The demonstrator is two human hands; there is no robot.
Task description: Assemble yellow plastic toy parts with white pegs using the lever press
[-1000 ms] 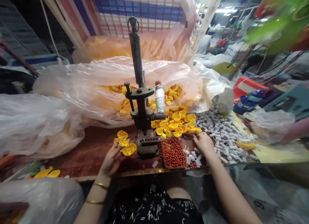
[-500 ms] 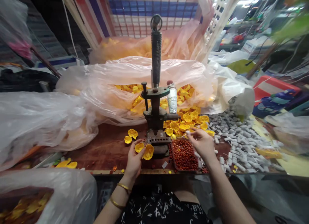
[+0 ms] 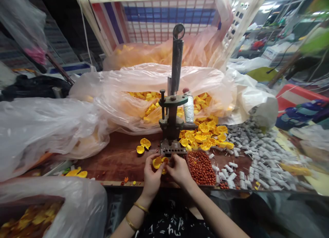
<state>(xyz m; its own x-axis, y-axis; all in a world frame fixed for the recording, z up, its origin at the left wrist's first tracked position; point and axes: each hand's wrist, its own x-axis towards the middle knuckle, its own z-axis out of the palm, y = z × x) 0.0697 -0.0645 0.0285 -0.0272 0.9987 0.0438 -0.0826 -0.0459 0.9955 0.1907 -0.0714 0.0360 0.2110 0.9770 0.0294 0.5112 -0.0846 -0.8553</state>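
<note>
In front of the hand press (image 3: 171,128), my left hand (image 3: 152,176) pinches a yellow two-part plastic shell (image 3: 156,162), its hollow side facing up. My right hand (image 3: 179,170) is closed at the shell's right half, fingertips pressed against or into it. Whatever sits between those right fingers is hidden. Close beside the right hand stands a clear tray of small red-brown beads (image 3: 202,167). Another open yellow shell (image 3: 144,145) lies on the table left of the press.
Yellow shells (image 3: 205,135) are heaped right of the press, spilling from a large plastic bag (image 3: 115,104). Grey pieces with white pins (image 3: 264,159) cover the table's right side. A foil-wrapped handle (image 3: 189,109) rises from the press. An open bag (image 3: 84,203) stands at front left.
My right hand has come left from above the bead tray, where it held a small whitish piece, to the shell. My left hand still holds the shell, now lower in front of the press.
</note>
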